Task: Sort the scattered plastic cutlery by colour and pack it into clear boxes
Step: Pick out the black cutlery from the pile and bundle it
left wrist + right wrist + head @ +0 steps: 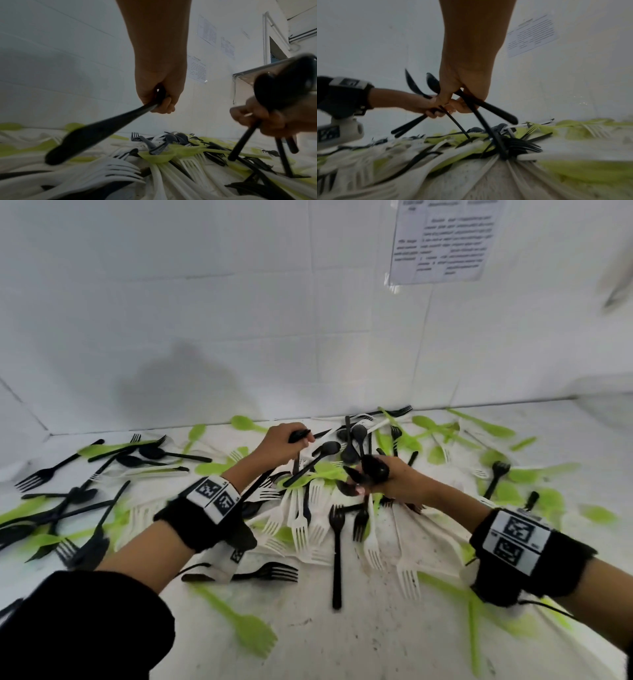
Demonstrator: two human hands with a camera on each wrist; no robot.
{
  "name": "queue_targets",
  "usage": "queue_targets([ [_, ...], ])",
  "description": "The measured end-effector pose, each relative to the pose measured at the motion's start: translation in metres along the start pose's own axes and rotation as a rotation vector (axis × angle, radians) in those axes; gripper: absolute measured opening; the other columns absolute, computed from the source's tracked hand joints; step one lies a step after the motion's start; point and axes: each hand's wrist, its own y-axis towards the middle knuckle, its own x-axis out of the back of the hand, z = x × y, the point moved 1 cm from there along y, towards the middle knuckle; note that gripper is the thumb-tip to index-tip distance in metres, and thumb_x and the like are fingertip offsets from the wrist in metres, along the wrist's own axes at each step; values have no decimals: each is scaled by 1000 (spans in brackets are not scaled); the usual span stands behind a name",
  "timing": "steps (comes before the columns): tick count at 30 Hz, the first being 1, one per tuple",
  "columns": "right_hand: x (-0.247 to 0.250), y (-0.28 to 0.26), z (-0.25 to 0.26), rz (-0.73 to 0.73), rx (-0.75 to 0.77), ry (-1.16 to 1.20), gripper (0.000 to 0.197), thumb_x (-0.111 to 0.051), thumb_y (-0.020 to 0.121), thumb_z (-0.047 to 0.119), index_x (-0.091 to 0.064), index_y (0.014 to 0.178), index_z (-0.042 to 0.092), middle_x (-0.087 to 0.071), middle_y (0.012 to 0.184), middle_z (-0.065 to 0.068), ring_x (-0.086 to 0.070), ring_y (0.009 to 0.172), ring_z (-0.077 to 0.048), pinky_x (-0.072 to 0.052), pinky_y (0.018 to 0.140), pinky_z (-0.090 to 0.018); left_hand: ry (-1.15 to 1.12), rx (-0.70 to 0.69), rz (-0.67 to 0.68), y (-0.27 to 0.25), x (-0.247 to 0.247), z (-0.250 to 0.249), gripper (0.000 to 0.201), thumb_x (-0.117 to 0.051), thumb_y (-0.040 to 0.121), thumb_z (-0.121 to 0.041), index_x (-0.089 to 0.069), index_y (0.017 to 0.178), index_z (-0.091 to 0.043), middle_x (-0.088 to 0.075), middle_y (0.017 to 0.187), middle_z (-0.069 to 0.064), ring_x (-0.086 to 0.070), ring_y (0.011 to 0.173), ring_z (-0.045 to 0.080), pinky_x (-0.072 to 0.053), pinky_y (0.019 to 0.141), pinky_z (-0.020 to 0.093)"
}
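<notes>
Both hands up over the middle of the pile. Left hand (281,441) curled round a black piece (96,136), grip closed on the handle with the long end slanting down and back toward the wrist; too blurred in the left wrist view to call it spoon or knife, and the right wrist view looks like maybe two handles in that fist, hard to tell. Right hand (394,479) holding a bundle of black cutlery (471,105), grip closed on the handles, spoon bowls poking up above the fist, handles fanning down and out, a couple of them touching the heap underneath.

Rest of the plastic cutlery spread all over the white desk (342,642): white forks (301,529) bunched under and just in front of the hands, a black fork (337,549) lying straight toward the camera beside them, black spoons (346,446) clustered just past the hands, more black forks and spoons off to the left, green pieces (246,628) scattered everywhere, thickest on the right. Clear box (243,86) showing behind the right hand in the left wrist view, at the right end of the desk by the wall. Printed sheet (442,241) stuck on the wall, upper right
</notes>
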Motion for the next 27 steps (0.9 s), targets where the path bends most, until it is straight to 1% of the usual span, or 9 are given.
queue_targets([
  [2, 9, 0, 6, -122, -26, 190, 22, -66, 80, -5, -59, 73, 15, -64, 62, 13, -56, 59, 8, -41, 61, -5, 33, 8, -36, 11, -10, 2, 13, -55, 90, -5, -65, 98, -2, -58, 75, 2, -51, 58, 7, -34, 45, 7],
  [6, 29, 16, 12, -313, -52, 354, 9, -57, 91, 15, -65, 87, 18, -64, 80, 8, -48, 58, -1, -30, 43, -9, 110, 60, -9, 40, -35, 9, 29, -68, 84, -20, -62, 108, -4, -64, 109, 14, -58, 104, 27, -38, 78, 22],
  [10, 46, 37, 11, -423, -136, 299, 21, -47, 97, 25, -58, 80, 22, -58, 62, 6, -50, 50, 3, -29, 41, -10, 308, 116, 126, 58, -55, 11, 57, -73, 77, -37, -54, 122, -8, -57, 122, 11, -51, 115, 26, -39, 85, 29],
  [14, 52, 63, -10, -487, -261, 331, 14, -58, 92, 19, -54, 79, 14, -41, 58, 0, -44, 39, -5, -40, 40, -17, 500, 87, 137, 63, -61, 13, 35, -63, 84, -30, -60, 111, -7, -64, 112, 12, -58, 106, 28, -43, 78, 31],
  [16, 51, 75, -21, -451, -278, 39, 13, -65, 85, 19, -61, 82, 7, -47, 59, -4, -47, 48, -11, -40, 41, -19, 462, 107, 119, 62, -58, 13, 28, -58, 87, -24, -62, 111, -10, -65, 108, 11, -58, 104, 29, -43, 75, 31],
  [18, 46, 88, -26, -341, -227, -341, 21, -66, 83, 20, -65, 90, 0, -62, 76, -16, -57, 68, -24, -40, 55, -26, 358, 137, 37, 59, -48, 14, 24, -56, 87, -22, -62, 109, -13, -65, 102, 9, -60, 97, 28, -42, 71, 30],
  [21, 35, 102, -30, -139, -124, -717, 19, -59, 85, 11, -63, 101, 2, -60, 109, -17, -55, 105, -30, -35, 70, -30, 41, 157, -145, 52, -26, 17, 13, -55, 84, -15, -61, 96, -13, -66, 80, 8, -65, 66, 19, -50, 64, 30],
  [24, 28, 113, -35, 12, -75, -858, 24, -53, 87, 5, -62, 110, 5, -53, 119, -14, -51, 113, -29, -38, 80, -32, -201, 173, -259, 46, -6, 18, 17, -49, 85, -4, -55, 97, -15, -63, 77, 5, -57, 41, 4, -42, 40, 17],
  [27, 23, 117, -38, 33, -72, -870, 24, -53, 90, 9, -63, 112, 9, -52, 120, -11, -52, 112, -30, -40, 83, -34, -332, 199, -278, 39, 8, 16, 34, -42, 85, 3, -55, 106, -20, -63, 82, 2, -56, 40, 6, -39, 36, 16],
])
